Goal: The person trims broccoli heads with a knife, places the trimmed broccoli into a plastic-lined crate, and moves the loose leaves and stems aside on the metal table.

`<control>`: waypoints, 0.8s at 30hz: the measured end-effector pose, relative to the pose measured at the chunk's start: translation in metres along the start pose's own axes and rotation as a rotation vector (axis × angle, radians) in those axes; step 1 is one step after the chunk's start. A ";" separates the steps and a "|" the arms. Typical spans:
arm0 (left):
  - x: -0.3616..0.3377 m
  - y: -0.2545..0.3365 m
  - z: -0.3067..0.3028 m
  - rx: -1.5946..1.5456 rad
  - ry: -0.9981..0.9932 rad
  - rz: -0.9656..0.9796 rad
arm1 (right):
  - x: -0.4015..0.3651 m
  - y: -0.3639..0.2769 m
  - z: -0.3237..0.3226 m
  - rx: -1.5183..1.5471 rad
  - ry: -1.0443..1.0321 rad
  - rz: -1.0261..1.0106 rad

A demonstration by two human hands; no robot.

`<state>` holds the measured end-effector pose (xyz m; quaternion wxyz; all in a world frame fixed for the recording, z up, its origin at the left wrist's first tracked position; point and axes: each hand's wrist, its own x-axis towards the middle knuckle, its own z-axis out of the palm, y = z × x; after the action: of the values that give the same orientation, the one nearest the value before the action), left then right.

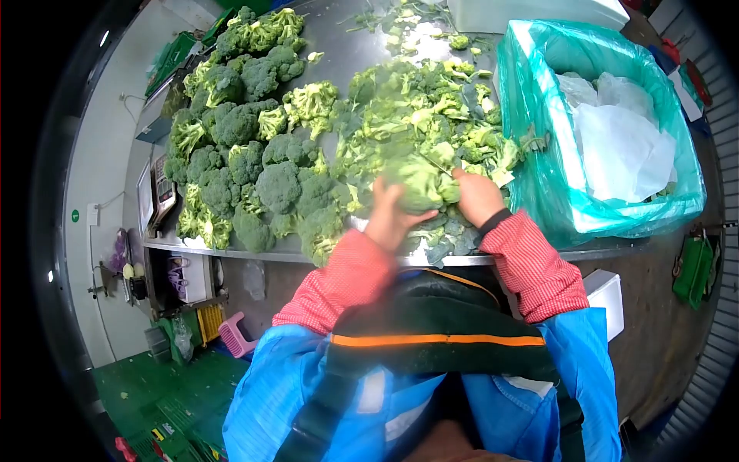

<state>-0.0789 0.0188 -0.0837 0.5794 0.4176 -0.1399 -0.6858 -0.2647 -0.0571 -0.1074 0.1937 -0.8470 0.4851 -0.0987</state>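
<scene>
My left hand [391,218] is wrapped round the lower left of a broccoli head [419,185], held over the front of the metal table. The head's stem side, pale green, faces up and is partly blurred. My right hand [479,199] is closed at the head's right side. A thin straight line runs from its fingers across the stems; I cannot make out whether it is a blade. Beneath and behind both hands lies a heap of cut broccoli stems and leaves [416,100]. Whole broccoli heads [279,187] are piled to the left of my left hand.
On the right stands a box lined with a green plastic bag [535,162], with white sheets [623,146] inside. A scale [162,185] sits at the table's left end. A white foam box [531,14] is at the back. Below left are a pink stool [235,336] and green crates [165,393].
</scene>
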 end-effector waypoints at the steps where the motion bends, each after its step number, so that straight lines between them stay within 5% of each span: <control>1: 0.002 0.008 -0.011 -0.150 -0.089 -0.104 | -0.006 0.002 -0.004 0.107 0.048 0.025; 4: -0.012 0.039 -0.003 -0.026 -0.202 0.001 | -0.022 0.004 -0.007 0.369 0.190 0.085; 9: -0.007 0.066 -0.008 0.393 -0.177 0.269 | -0.030 -0.018 -0.061 0.312 0.268 0.166; 13: -0.006 0.085 0.001 0.703 -0.129 0.408 | -0.042 -0.030 -0.071 0.062 0.379 -0.175; 19: 0.001 0.079 -0.001 0.798 -0.145 0.561 | -0.030 -0.017 -0.049 -0.068 0.348 -0.105; 24: 0.008 0.074 -0.008 1.230 -0.188 0.953 | -0.026 -0.010 -0.041 0.007 0.241 -0.073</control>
<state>-0.0232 -0.0074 -0.0418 0.4617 0.4984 -0.7074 -0.1951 -0.2850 -0.0395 -0.0655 0.1334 -0.8453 0.4735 -0.2084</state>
